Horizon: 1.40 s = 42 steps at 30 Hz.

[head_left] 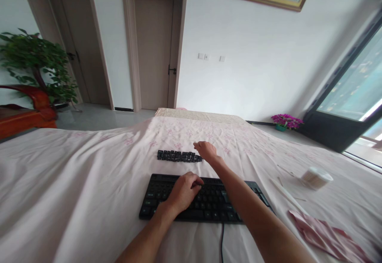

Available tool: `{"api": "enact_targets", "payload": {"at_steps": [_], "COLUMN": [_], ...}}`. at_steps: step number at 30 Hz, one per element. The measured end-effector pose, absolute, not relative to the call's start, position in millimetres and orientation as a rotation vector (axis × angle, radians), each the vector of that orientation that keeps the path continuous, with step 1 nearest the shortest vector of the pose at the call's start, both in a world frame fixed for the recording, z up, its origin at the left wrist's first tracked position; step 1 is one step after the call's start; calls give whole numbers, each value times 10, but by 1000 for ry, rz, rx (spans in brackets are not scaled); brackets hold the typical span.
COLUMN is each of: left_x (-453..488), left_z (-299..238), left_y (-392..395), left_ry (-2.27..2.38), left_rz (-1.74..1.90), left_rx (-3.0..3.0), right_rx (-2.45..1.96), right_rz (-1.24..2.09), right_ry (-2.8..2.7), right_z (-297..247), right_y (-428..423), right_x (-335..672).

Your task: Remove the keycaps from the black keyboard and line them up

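Observation:
A black keyboard (209,214) lies across the cloth in front of me, its cable coming off the edge nearest me. My left hand (185,191) rests over the middle of its keys, fingers curled and close together. Whatever may be between those fingertips is hidden. Beyond the keyboard, several loose black keycaps (179,156) are set in rows. My right hand (206,150) hovers at their right end, fingers pinched. Something small and pale may be at its fingertips, but I cannot make it out. My right forearm crosses over the keyboard's right part.
To the right stand a round tub of cotton swabs (316,178), a few loose swabs (285,170) and a crumpled pink cloth (328,235). A pale flowered cloth (89,191) covers the surface in folds. The black cable (222,243) runs toward me.

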<state>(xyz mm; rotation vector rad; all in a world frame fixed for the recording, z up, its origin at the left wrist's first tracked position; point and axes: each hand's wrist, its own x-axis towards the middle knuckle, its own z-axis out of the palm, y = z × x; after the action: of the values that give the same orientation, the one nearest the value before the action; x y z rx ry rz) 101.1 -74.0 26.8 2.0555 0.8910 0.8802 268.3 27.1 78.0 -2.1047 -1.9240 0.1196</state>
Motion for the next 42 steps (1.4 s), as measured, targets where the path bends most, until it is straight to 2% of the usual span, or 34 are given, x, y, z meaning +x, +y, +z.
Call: {"api": "enact_targets", "payload": {"at_steps": [8,14,17,30,42], "left_x": [1014,1040,1056,1051,1068], "left_z": [236,240,257,290,355], "left_y": [-734,-766,-790,-819,-863], "left_ry": [876,918,942,926,952], "left_rz": [862,816,791,717,675], "left_rx": [2119,2192,2219,2266,2315], "right_rx": [-1728,-1495,-1432,-1449,-1383], "right_rz": [178,554,626,567,564], "right_ry": [-1936,-1722,-1670,-1912,-1877], "right_z": [1094,977,936,767,664], "right_y": [-435,-925,-1106,-1303,-1335], "right_x": [2745,2973,2984,2773,2719]}}
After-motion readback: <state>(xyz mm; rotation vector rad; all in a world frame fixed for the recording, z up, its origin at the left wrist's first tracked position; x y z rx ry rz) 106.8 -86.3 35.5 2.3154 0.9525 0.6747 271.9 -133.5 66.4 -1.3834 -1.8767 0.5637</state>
